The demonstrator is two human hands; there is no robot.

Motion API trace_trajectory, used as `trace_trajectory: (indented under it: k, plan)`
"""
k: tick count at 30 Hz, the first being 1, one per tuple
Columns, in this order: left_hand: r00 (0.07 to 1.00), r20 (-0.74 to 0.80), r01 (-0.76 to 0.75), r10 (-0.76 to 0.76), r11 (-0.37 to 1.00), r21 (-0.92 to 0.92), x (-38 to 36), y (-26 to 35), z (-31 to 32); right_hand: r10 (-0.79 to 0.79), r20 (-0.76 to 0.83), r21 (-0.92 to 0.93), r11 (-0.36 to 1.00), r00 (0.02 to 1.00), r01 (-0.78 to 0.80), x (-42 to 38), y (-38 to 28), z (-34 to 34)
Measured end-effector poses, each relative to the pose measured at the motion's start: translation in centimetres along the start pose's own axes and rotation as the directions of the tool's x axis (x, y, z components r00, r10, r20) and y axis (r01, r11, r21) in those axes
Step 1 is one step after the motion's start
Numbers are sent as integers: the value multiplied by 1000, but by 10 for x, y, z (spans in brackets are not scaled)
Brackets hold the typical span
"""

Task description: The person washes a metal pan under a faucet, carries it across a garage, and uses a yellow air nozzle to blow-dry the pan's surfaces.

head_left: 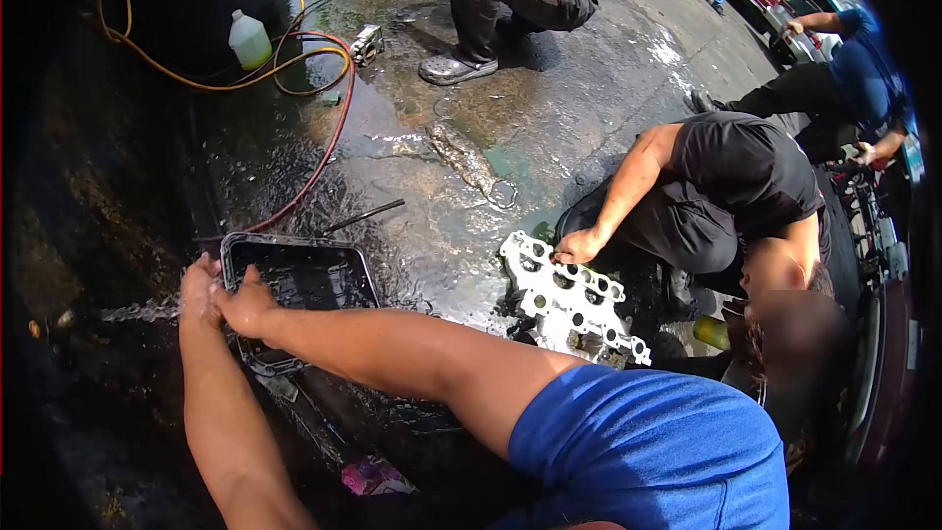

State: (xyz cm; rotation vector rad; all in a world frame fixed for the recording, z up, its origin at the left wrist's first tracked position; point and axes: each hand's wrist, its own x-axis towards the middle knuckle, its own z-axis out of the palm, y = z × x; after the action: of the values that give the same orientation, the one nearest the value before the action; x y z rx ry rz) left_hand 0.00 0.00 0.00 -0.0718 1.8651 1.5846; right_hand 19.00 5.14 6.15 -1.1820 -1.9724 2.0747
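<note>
A stream of water (142,312) from the left strikes my left hand (199,287), whose fingers point up and look loosely apart. My right hand (247,304) is right beside it, its thumb raised and its fingers reaching toward the left hand; they seem to touch. I see nothing held in either hand. Just behind and to the right of both hands lies a black rectangular tub (368,280) with a wet, dark inside. Splashing water partly blurs the left fingers.
A crouching person grips a pale metal engine part (579,302) with several round holes. Beyond the tub, a red hose (334,142) curls across wet ground near a plastic jug (249,39). A thin dark rod (365,216) lies behind the tub. Other people crouch nearby.
</note>
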Motion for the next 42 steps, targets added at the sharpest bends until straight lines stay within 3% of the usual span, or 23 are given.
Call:
trace_trajectory:
  k: [2, 4, 5, 6, 7, 8, 10, 11, 12, 13, 14, 16, 18, 20, 22, 25, 28, 32, 34, 36, 38, 41, 42]
  plan:
    - [986, 123, 151, -114, 926, -346, -70, 13, 13, 77, 65, 242, 966, 995, -91, 2, -17, -7]
    - [980, 199, 79, -5, 926, -369, -120, 13, 18, 161, 57, -44, 986, 985, -159, 15, -40, 22]
    - [958, 182, -77, 220, 814, -576, -112, 1, 7, 113, 80, -173, 980, 990, -97, 27, -41, 29]
    - [992, 35, -89, 118, 885, -458, -164, 21, 33, 64, 102, -297, 955, 993, -31, 40, -41, 35]
    - [956, 11, -281, 292, 927, -248, -168, 7, 36, 125, 73, -25, 992, 989, -123, 69, -22, 46]
    - [891, 30, -452, 453, 891, -28, -159, -12, 35, 81, 73, -237, 970, 994, -61, 50, -33, 33]
    - [874, -181, -324, 450, 820, 471, -198, -28, 54, 40, 96, -343, 939, 995, -5, 48, -26, 32]
    - [942, 25, -335, 335, 942, -23, -244, -18, 66, 20, 125, -371, 928, 992, 28, 45, -29, 31]
    - [889, 172, -447, 424, 886, 124, -254, -26, 63, -1, 156, -405, 912, 988, 65, 48, -28, 32]
    - [746, 194, -649, 637, 631, 425, -274, -31, 65, -24, 188, -440, 892, 982, 106, 44, -33, 31]
    - [579, 349, -786, 737, 390, 479, -294, -12, 63, -39, 220, -472, 870, 975, 142, 45, -33, 32]
    - [451, 615, -888, 647, 254, 384, -275, 21, 53, -75, 302, -539, 809, 950, 235, 44, -37, 34]
    - [695, 636, -719, 335, 315, 619, -234, 52, 40, -115, 408, -603, 712, 906, 361, 53, -30, 41]
    - [823, 454, -542, 341, 236, 806, -184, 41, 20, -134, 513, -633, 608, 848, 480, 61, -22, 46]
    - [770, 193, -479, 608, 352, 804, -136, -1, 0, -138, 549, -643, 561, 824, 522, 65, -15, 49]
    - [989, 32, -145, 141, 958, 247, -140, -26, -22, -134, 458, -615, 667, 879, 422, 51, -19, 36]
    - [964, 118, 252, -237, 959, -132, -180, -25, -7, -96, 311, -544, 798, 946, 260, 22, -44, 18]
    - [955, 272, 109, -120, 993, 55, -214, -8, 3, -133, 223, -486, 844, 966, 228, 14, -63, 4]
    - [982, 124, 112, -139, 973, 203, -226, 0, 20, -114, 253, -538, 809, 961, 238, 13, -71, 4]
    - [991, 29, 114, -130, 938, 329, -210, 1, 28, -272, 401, -674, 558, 874, 483, -1, -77, 6]
    - [988, -145, 87, -56, 971, 224, -223, -4, 36, -290, 447, -647, 549, 846, 530, -5, -78, 7]
    - [996, -68, -82, 66, 957, -277, -221, -30, 22, -114, 614, -644, 501, 781, 579, -12, -96, 3]
    - [995, -42, -96, 86, 916, -389, -216, -41, 19, -195, 662, -633, 373, 724, 679, -1, -102, 4]
